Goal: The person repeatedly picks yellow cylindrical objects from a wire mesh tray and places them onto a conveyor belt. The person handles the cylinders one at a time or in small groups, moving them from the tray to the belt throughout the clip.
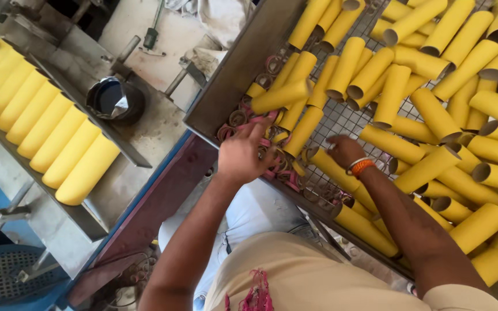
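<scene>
Big metal tray [234, 69] with a wire-mesh floor fills the right side, set at a slant; the worker sits against its near edge. It is heaped with loose yellow cardboard tubes [433, 115], lying every which way, some open ends showing grey-brown inside.

To the left, a sloped metal rack [116, 144] holds a neat row of yellow tubes [47, 132] side by side, touching one another, running from upper left down to lower right. Between rack and tray sits a round dark pot [113, 101] with dark liquid in it, on the grey bench top. A blue plastic basket [7, 276] is in the lower left corner, below the bench.

In the tray's near corner lies a cluster of small pink rings [272, 167], among the ends of the tubes.

Left hand [243, 152]: back of hand up, fingers curled down onto the pink rings, touching them; whether it is actually pinching any, cannot tell.

Right hand [344, 151]: palm down on the mesh, just beside a yellow tube, fingers hidden beneath the knuckles; grip cannot be told. An orange and white band [361, 167] circles that wrist.
</scene>
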